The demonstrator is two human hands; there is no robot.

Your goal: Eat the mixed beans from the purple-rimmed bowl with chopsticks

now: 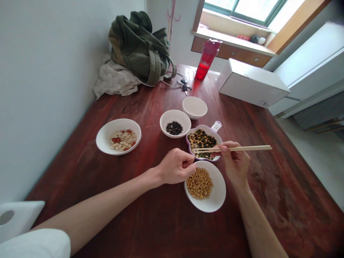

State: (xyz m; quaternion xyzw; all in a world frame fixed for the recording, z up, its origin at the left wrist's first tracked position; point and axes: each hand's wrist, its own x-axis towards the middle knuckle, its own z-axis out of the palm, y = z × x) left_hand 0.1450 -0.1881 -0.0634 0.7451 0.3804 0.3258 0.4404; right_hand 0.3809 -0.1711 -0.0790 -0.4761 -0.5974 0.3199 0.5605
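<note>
One head-worn camera gives the only view, looking forward and down from the person's own side, across the dark red surface (pixel 150 222) to its far end. It sits above the forearms, which run in from the bottom edge, so the left hand (pixel 177 166) and right hand (pixel 236 163) lie near mid-frame. The green bag (pixel 139 44) stands farther off, the slanting window (pixel 252 10) is cut by the top edge, and a pale wall (pixel 48 71) fills the left.
</note>
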